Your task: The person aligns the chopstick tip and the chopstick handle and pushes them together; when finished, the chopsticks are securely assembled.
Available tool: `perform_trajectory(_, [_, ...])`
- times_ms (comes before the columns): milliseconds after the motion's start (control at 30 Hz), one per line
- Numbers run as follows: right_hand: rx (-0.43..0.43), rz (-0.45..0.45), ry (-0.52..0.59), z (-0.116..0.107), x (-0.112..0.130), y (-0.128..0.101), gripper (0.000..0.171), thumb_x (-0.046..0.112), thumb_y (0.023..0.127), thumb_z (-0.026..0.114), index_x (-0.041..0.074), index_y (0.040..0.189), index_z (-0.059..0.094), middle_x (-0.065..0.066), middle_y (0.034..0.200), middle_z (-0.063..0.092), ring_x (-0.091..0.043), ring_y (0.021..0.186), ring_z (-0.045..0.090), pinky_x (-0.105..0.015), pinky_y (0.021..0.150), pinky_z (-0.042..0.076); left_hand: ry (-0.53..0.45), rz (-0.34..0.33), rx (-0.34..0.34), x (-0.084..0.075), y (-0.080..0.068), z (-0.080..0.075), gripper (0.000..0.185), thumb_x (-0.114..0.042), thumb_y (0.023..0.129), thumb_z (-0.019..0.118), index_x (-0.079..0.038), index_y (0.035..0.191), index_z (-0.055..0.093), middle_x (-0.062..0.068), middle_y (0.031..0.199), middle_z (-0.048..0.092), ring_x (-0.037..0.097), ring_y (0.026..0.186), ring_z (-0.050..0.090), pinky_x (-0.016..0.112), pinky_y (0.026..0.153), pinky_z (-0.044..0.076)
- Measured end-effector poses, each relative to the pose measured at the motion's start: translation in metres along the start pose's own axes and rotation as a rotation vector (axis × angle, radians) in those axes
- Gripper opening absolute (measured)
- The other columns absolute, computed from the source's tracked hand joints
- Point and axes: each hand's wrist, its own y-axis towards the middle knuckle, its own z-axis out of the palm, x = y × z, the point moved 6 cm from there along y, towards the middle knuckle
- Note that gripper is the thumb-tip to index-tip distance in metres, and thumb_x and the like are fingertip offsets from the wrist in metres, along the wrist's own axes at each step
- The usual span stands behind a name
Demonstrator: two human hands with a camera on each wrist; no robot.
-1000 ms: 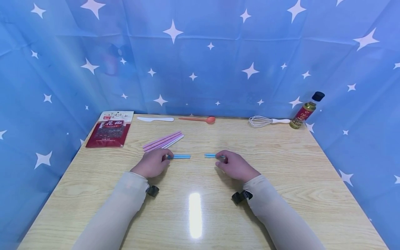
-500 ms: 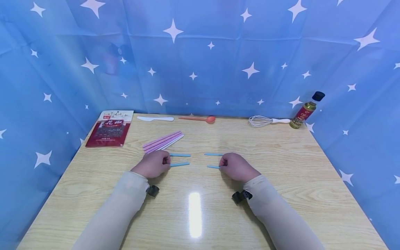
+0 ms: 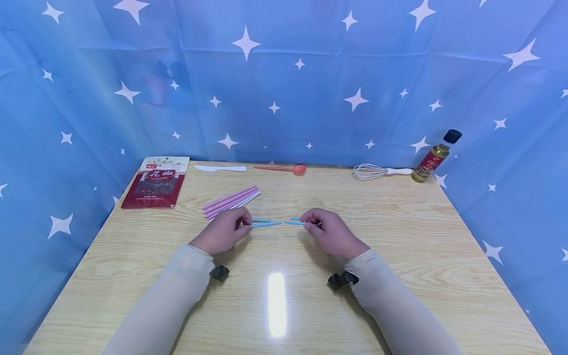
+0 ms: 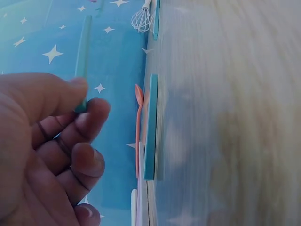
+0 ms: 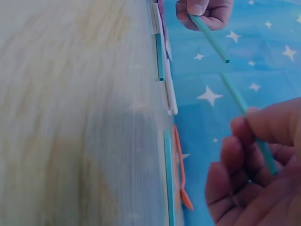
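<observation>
Head view first: both hands are up over the middle of the table [image 3: 399, 231], each pinching a short blue stick. The left hand [image 3: 224, 230] has its fingers curled round one blue stick [image 3: 267, 224] that points right; the right hand [image 3: 330, 231] pinches another blue stick [image 3: 294, 223] that points left. The two tips are near each other, not touching as far as I can see. Two more blue sticks lie flat on the table just behind them, one on the left [image 3: 262, 220] and one on the right [image 3: 295, 218]. Far left of the hands there's a bunch of pink sticks [image 3: 230, 199], then a red packet [image 3: 156, 183] at the far left. Along the far edge: a white knife [image 3: 220, 168], an orange spoon [image 3: 281, 169], a whisk [image 3: 380, 171] and a bottle [image 3: 435, 157] on the right. Starry blue cloth [image 3: 284, 74] all round.

Left wrist view: the hand [image 4: 42, 150] grips its stick [image 4: 83, 61] between thumb and forefinger, held off the table. One loose blue stick [image 4: 150, 127] lies flat beside it, the spoon [image 4: 138, 127] beyond.

Right wrist view: the hand [image 5: 256, 174] pinches its stick [image 5: 247, 122] the same way, raised. Across from it, the left hand [image 5: 204, 12] shows with its stick [image 5: 210, 38]. Loose blue sticks [image 5: 159, 56] lie on the table.
</observation>
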Motion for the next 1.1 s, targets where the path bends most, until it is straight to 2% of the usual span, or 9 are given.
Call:
perform_trajectory(400, [-0.019, -0.045, 0.02, -0.001, 0.009, -0.003, 0.011, 0.005, 0.105, 0.063, 0.006, 0.112, 0.071, -0.006, 0.097, 0.067, -0.02, 0.081, 0.055, -0.028, 0.072, 0.049, -0.027, 0.033, -0.015, -0.005, -0.002, 0.001, 0.005, -0.012, 0.102, 0.069, -0.01, 0.099, 0.064, -0.003, 0.074, 0.051, 0.014, 0.067, 0.045, 0.028, 0.061, 0.04])
perform_trajectory(567, [-0.025, -0.07, 0.017, -0.001, 0.01, -0.003, 0.01, 0.004, 0.105, 0.062, 0.003, 0.111, 0.07, -0.011, 0.099, 0.069, -0.019, 0.081, 0.056, -0.028, 0.072, 0.048, -0.027, 0.038, -0.021, -0.006, -0.002, 0.001, 0.005, -0.01, 0.101, 0.069, -0.011, 0.099, 0.065, -0.003, 0.073, 0.051, 0.013, 0.066, 0.044, 0.027, 0.06, 0.039])
perform_trajectory(900, [-0.022, -0.071, 0.086, 0.002, 0.007, -0.002, 0.012, 0.007, 0.107, 0.059, -0.001, 0.112, 0.065, -0.004, 0.091, 0.059, -0.017, 0.073, 0.051, -0.027, 0.067, 0.045, -0.044, 0.066, -0.034, -0.011, -0.002, 0.004, 0.008, -0.009, 0.102, 0.067, -0.016, 0.099, 0.066, -0.003, 0.078, 0.055, 0.014, 0.068, 0.046, 0.027, 0.062, 0.041])
perform_trajectory(1100, [0.005, -0.05, 0.116, 0.004, 0.007, -0.001, 0.006, 0.008, 0.105, 0.062, 0.002, 0.108, 0.064, -0.004, 0.087, 0.056, -0.016, 0.07, 0.049, -0.026, 0.064, 0.043, -0.027, 0.087, -0.045, -0.014, -0.002, 0.004, 0.004, -0.011, 0.103, 0.067, -0.011, 0.103, 0.071, -0.005, 0.082, 0.059, 0.015, 0.071, 0.048, 0.028, 0.065, 0.043])
